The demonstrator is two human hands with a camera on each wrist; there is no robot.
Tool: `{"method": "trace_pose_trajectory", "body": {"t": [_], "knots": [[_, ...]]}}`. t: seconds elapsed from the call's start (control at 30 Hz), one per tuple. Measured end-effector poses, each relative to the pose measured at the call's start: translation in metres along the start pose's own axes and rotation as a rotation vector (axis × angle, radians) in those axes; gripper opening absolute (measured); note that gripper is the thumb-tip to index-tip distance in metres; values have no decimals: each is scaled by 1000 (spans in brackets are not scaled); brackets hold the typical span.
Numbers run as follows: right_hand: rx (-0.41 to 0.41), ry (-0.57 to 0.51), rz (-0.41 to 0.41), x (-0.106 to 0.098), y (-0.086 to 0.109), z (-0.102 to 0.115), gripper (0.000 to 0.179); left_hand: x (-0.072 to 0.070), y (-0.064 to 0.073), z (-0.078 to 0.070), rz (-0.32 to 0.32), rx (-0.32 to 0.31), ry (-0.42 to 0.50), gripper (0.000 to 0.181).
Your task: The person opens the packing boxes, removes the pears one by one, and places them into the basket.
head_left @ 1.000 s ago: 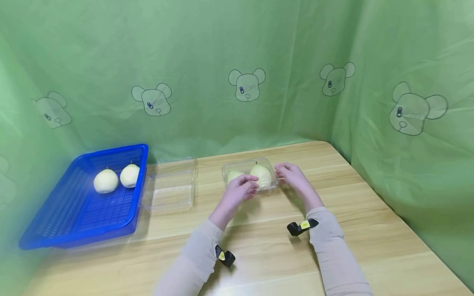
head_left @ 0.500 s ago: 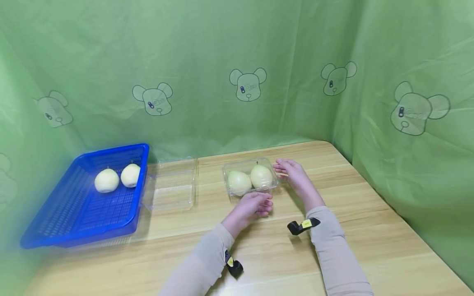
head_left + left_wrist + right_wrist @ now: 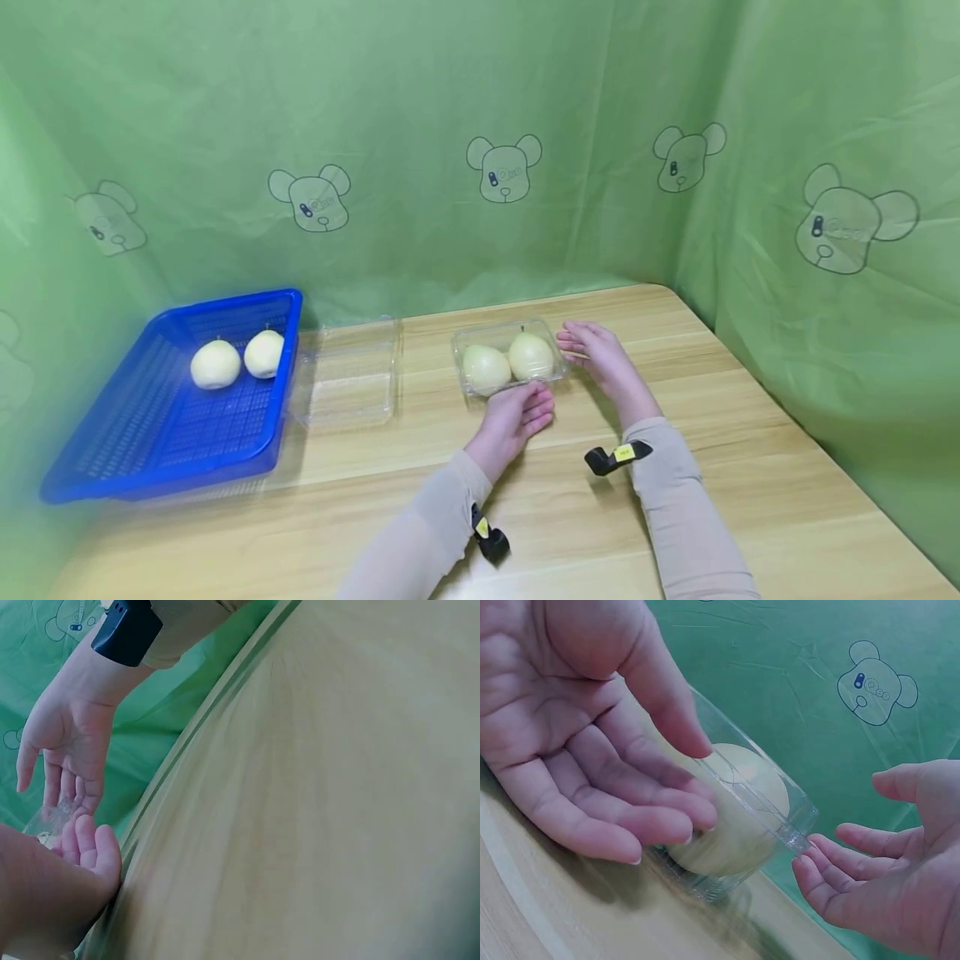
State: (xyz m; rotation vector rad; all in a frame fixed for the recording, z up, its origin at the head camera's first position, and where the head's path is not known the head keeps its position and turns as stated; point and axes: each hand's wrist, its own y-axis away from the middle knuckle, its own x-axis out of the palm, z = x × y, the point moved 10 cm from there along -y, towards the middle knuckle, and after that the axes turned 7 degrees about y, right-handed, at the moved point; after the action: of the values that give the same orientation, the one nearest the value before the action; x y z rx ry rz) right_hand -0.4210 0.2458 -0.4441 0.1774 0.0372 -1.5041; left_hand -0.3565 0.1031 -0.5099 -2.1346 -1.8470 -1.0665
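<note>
Extending relaxed fingers, the left hand (image 3: 516, 417) lies right at the near edge of a clear box (image 3: 495, 337) holding two pale fruits (image 3: 531, 358) on the wooden table (image 3: 300, 533). Beside the box's right end, the right hand (image 3: 596, 354) is likewise loosely outstretched; a green curtain (image 3: 420, 100) hangs behind.

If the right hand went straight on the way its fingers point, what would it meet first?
Probably the right end of the clear plastic container holding two pears; the right hand looks very close, contact unclear.
</note>
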Motion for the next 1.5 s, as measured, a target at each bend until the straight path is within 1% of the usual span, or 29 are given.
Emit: {"method": "trace_pose_trajectory", "body": {"t": [0.17, 0.3, 0.5, 0.57, 0.73, 0.83, 0.97, 1.1, 1.2, 1.37, 1.5], "knots": [[6, 8, 6, 2, 1, 1, 58, -8, 2, -4, -53, 38, 38, 26], [13, 27, 19, 4, 0, 3, 57, -11, 3, -6, -78, 67, 47, 20], [32, 7, 45, 8, -8, 4, 57, -14, 4, -7, -114, 100, 61, 12], [53, -13, 43, 8, -11, 3, 57, -14, 5, -8, -121, 109, 61, 12], [111, -27, 27, 7, -18, -3, 55, -13, 6, -8, -118, 126, 49, 20], [122, -5, 36, 9, -19, -3, 53, -12, 6, -8, -123, 126, 52, 20], [106, 45, 35, 12, -19, -1, 52, -10, 7, -8, -121, 128, 48, 20], [110, 151, 6, 11, -16, -1, 55, -10, 7, -9, -126, 134, 42, 21], [127, 207, -5, 11, -16, -3, 58, -11, 7, -10, -136, 134, 45, 19], [132, 222, 11, 12, -18, -7, 57, -13, 8, -12, -139, 138, 43, 19], [107, 233, 41, 13, -19, -6, 55, -14, 8, -12, -150, 146, 48, 18]]}}
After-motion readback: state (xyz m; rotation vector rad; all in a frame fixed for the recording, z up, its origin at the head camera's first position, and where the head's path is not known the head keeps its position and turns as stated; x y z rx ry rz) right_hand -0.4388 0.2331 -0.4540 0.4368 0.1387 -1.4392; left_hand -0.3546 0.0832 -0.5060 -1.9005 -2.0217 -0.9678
